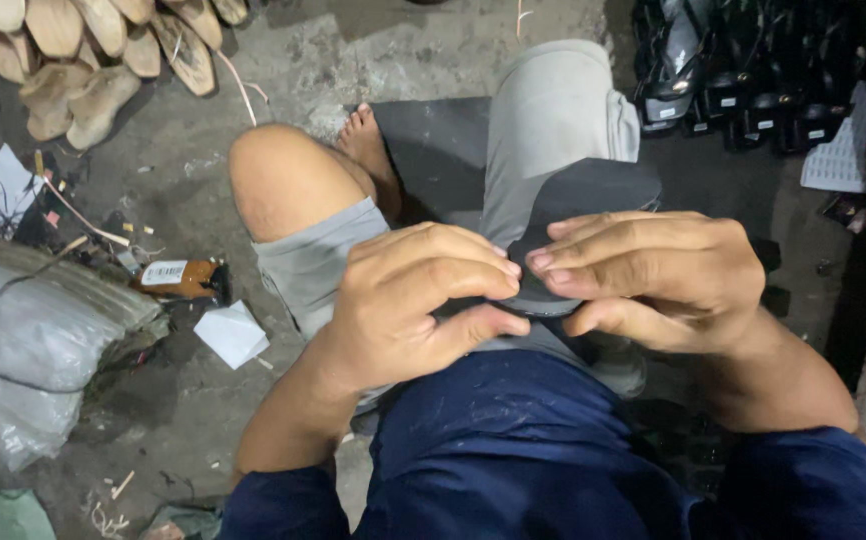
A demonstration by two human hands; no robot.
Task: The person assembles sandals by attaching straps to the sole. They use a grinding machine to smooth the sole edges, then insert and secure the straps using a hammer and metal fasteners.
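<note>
Grey concrete floor (353,60) lies littered around me, tan shoe soles (93,50) heaped nearby. My left hand (418,300) and right hand (653,280) curl over my knee, fingers (473,262) clamped on a dark sole piece (588,190).

One head-worn view; looks steeply down, close over lap and floor (283,80).

Bare floor (423,40) lies open ahead between wooden soles (83,60) far left and black shoe parts (753,80) far right; a wrapped sack (33,340) crowds the left
</note>
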